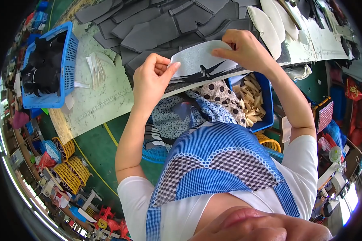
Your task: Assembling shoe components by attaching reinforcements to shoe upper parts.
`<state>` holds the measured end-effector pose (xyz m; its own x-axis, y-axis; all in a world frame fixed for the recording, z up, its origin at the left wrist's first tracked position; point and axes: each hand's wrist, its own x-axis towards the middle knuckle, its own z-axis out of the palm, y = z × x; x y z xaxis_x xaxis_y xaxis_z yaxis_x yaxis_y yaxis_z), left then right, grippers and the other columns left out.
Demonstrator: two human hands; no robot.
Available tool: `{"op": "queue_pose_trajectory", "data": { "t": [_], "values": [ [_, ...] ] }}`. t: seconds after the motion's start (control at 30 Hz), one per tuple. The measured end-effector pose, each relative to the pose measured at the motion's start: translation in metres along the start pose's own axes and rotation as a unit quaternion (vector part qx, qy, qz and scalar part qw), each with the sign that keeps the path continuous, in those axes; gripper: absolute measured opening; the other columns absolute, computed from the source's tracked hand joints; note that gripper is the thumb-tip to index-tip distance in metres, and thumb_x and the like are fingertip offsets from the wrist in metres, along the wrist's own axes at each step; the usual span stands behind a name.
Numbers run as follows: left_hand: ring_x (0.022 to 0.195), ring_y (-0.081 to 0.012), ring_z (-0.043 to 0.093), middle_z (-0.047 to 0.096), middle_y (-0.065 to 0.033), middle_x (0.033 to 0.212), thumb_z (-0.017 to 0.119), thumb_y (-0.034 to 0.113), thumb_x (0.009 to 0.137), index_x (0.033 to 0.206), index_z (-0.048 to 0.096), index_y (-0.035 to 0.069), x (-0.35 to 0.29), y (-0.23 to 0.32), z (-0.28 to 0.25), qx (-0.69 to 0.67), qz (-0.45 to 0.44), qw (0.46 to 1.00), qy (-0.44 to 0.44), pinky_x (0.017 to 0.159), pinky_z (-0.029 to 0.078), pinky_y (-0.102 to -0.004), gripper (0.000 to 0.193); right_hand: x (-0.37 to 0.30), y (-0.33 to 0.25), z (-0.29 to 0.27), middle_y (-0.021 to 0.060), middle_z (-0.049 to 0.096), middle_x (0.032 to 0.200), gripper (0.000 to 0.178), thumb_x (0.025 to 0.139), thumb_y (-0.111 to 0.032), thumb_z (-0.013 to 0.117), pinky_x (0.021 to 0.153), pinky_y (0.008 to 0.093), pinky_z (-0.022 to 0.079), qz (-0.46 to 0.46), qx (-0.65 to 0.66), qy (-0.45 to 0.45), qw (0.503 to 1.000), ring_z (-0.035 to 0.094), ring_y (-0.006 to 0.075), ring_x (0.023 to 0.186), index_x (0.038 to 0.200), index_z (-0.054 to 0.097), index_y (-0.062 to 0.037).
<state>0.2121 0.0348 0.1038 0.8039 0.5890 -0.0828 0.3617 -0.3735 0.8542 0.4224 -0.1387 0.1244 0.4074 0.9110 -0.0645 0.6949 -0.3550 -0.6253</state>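
Between my two hands I hold a pale, whitish sheet piece (195, 58) with a rounded top edge, above the near edge of the table. My left hand (153, 76) pinches its left end between thumb and fingers. The fingers of my right hand (243, 48) are closed on its upper right part, with the thumb on its face. Black streaks show along the lower side of the piece; I cannot tell if they belong to it or lie under it. Many dark grey flat cut pieces (151, 34) overlap on the table just beyond my hands.
White rounded pieces (265, 30) lie at the far right. A blue basket (70, 60) with black items stands on the table (104, 102) at left, near thin white strips (95, 70). Below the table edge, a blue bin (268, 110) holds cream-coloured scraps. Yellow baskets (72, 172) stand lower left.
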Motion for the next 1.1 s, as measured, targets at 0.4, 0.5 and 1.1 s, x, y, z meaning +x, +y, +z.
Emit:
{"op": "queue_pose_trajectory", "data": {
  "t": [0.4,0.5,1.1],
  "values": [
    [0.084,-0.0271,0.068,0.070,-0.0077,0.082,0.075,0.037,0.079,0.107,0.068,0.010,0.030,0.060,0.018,0.325,0.244,0.905,-0.128,0.090,0.048,-0.0400,0.039,-0.019,0.013,0.004,0.0110,0.062,0.061,0.060,0.080,-0.063,0.067,0.055,0.0401,0.050,0.074,-0.208,0.039,0.974,0.064,0.0299,0.060,0.064,0.064,-0.0045],
    [0.097,-0.0260,0.061,0.062,-0.0075,0.101,0.082,0.033,0.072,0.113,0.062,0.011,0.090,0.049,0.031,0.363,0.392,0.840,0.096,0.085,0.046,-0.0411,0.050,-0.028,0.030,0.001,0.0111,0.060,0.060,0.050,0.082,-0.049,0.073,0.055,0.0384,0.048,0.058,-0.003,0.078,0.995,0.059,0.0276,0.056,0.066,0.065,-0.0026],
    [0.116,-0.0307,0.062,0.064,-0.0135,0.127,0.070,0.012,0.085,0.123,0.064,0.001,-0.015,0.025,0.043,0.302,0.411,0.859,-0.039,0.101,0.047,-0.0413,0.040,-0.060,0.126,-0.020,0.0110,0.060,0.077,0.022,0.086,-0.022,0.070,0.063,0.0386,0.048,0.113,-0.131,0.396,0.902,0.061,0.0274,0.070,0.084,0.066,-0.0004]
  ]
}}
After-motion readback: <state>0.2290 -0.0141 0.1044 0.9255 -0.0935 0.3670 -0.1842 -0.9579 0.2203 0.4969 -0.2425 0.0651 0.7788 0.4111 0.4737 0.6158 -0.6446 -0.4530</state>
